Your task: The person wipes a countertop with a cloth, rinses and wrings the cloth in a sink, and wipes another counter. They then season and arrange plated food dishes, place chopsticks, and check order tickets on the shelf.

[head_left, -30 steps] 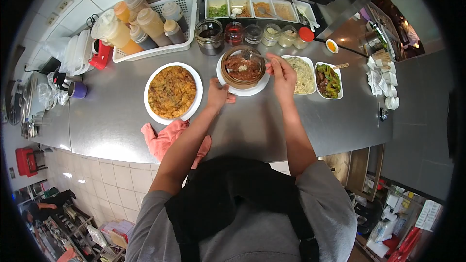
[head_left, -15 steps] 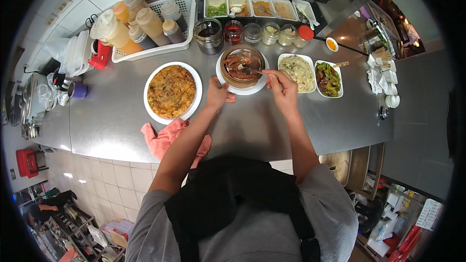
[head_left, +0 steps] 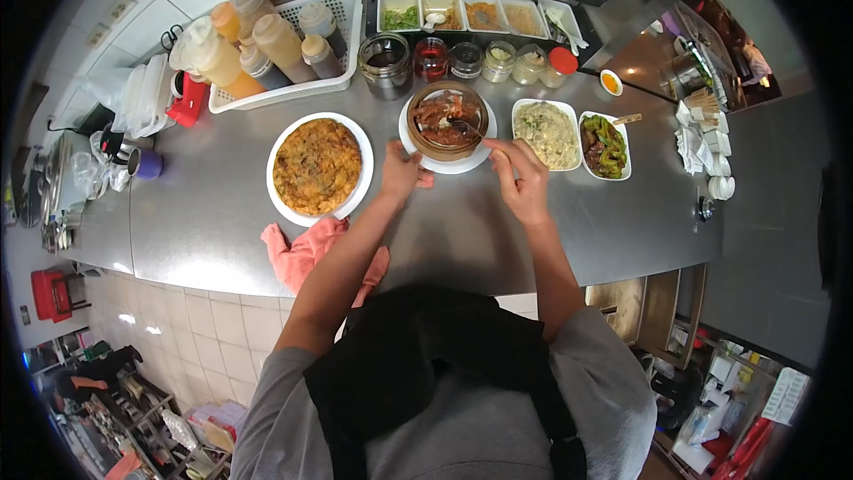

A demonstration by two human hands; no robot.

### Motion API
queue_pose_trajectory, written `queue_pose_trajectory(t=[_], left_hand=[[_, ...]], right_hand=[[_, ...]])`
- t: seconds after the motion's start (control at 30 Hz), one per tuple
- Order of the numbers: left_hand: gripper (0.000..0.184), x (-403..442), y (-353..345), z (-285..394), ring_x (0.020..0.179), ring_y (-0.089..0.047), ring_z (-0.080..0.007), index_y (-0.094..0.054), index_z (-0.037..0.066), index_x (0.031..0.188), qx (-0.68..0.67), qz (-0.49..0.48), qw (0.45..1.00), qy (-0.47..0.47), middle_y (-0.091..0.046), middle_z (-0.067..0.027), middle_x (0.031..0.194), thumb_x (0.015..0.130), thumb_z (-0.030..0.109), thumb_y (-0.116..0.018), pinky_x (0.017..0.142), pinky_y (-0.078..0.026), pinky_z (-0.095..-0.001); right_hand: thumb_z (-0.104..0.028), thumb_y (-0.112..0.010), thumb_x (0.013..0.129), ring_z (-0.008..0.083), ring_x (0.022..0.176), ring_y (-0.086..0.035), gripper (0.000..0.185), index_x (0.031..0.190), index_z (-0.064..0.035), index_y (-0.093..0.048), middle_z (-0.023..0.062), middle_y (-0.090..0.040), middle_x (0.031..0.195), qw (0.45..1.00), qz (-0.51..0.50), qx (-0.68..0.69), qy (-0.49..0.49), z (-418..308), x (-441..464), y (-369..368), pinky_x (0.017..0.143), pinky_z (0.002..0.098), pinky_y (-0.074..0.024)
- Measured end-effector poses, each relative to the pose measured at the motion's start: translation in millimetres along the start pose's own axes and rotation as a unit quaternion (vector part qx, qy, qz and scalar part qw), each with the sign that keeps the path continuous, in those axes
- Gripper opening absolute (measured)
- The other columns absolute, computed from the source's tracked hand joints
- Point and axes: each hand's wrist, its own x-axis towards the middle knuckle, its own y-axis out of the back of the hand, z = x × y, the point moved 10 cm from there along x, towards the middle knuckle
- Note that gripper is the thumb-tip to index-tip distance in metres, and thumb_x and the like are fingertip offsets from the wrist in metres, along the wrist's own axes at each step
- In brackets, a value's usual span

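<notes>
Upper centre of frame: meat [head_left: 435, 116] already in round steamer [head_left: 446, 156], steamer on white plate [head_left: 446, 168]; utensil [head_left: 472, 131] tip not yet out of meat. My right hand [head_left: 526, 180] pinches utensil; my left hand [head_left: 399, 174], thumb spread, at plate's rim.

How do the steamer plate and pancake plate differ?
The steamer plate looks smaller than the pancake plate. The steamer plate carries a bamboo steamer; the pancake plate carries food directly. The left hand is by the steamer plate; neither hand touches the pancake plate. Both are round and white.
</notes>
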Motion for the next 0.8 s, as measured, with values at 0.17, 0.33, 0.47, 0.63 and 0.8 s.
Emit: queue_pose_trajectory(t=[0.17, 0.33, 0.47, 0.63, 0.8], left_hand=[[0.034, 2.6, -2.0, 2.6, 0.050, -0.062, -0.0224, -0.026, -0.002, 0.118, 0.006, 0.003, 1.000, -0.006, -0.061, -0.0187, 0.074, 0.092, 0.002, -0.048, 0.043, -0.056, -0.0350], [0.032, 2.6, -1.1, 5.5, 0.050, -0.062, -0.0224, -0.027, -0.001, 0.116, 0.015, 0.008, 1.000, -0.014, -0.062, -0.0191, 0.073, 0.092, 0.002, -0.048, 0.042, -0.056, -0.0354], [0.032, -0.8, 1.0, -3.2, 0.050, -0.062, -0.0223, -0.027, -0.001, 0.116, 0.012, 0.013, 1.000, 0.001, -0.062, -0.0192, 0.074, 0.092, 0.002, -0.047, 0.043, -0.056, -0.0356], [0.033, -2.7, -0.2, 2.5, 0.051, -0.062, -0.0221, -0.026, -0.001, 0.117, 0.013, 0.014, 1.000, -0.004, -0.061, -0.0191, 0.074, 0.092, 0.002, -0.047, 0.043, -0.056, -0.0355], [0.035, -0.6, -0.5, 0.7, 0.051, -0.063, -0.0226, -0.025, 0.000, 0.118, 0.004, 0.003, 1.000, -0.002, -0.061, -0.0191, 0.074, 0.092, 0.003, -0.047, 0.043, -0.056, -0.0360]], right_hand=[[0.003, -0.057, 0.084, 0.0198, 0.063, -0.054, 0.020, 0.101, -0.0038, -0.066, 0.0092, -0.057, 0.076, 1.000, -0.001, 0.009, 0.016, -7.2, 1.5, -3.2, 0.057, 0.0295, -0.0439], [0.004, -0.057, 0.083, 0.0199, 0.062, -0.054, 0.022, 0.102, -0.0041, -0.065, 0.0093, -0.057, 0.077, 0.999, -0.006, -0.004, 0.035, -7.3, 3.4, -4.7, 0.056, 0.0297, -0.0441], [0.004, -0.057, 0.083, 0.0200, 0.062, -0.054, 0.022, 0.103, -0.0035, -0.065, 0.0094, -0.057, 0.077, 0.998, -0.024, -0.012, 0.051, -8.9, 1.3, -8.9, 0.056, 0.0297, -0.0441], [0.003, -0.057, 0.085, 0.0186, 0.063, -0.055, 0.021, 0.104, -0.0032, -0.065, 0.0094, -0.058, 0.077, 1.000, -0.001, 0.015, -0.001, -5.1, 7.4, -5.0, 0.056, 0.0293, -0.0446], [0.001, -0.055, 0.086, 0.0182, 0.066, -0.058, 0.021, 0.104, -0.0031, -0.065, 0.0097, -0.059, 0.080, 0.999, 0.019, 0.036, -0.005, -8.2, 20.7, -13.9, 0.057, 0.0297, -0.0454]])
